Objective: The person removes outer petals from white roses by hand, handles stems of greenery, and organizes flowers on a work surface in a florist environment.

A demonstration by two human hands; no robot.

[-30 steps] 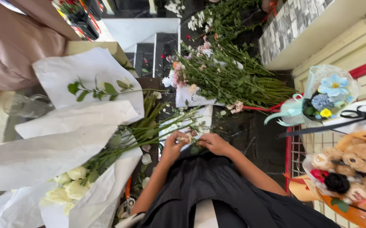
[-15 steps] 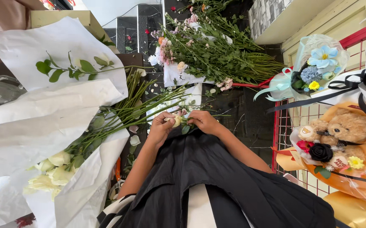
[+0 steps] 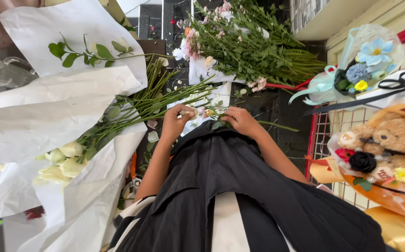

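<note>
1. Green-stemmed small flower sprig lies crosswise between both hands, above the black apron.
2. Left hand fingers pinch one end; right hand fingers curl over the other.

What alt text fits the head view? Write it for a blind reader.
Two bare hands, left hand and right hand, hold a small flower stem above a black apron. White roses lie in white paper on the left; a teddy bear bouquet sits on the right.
</note>
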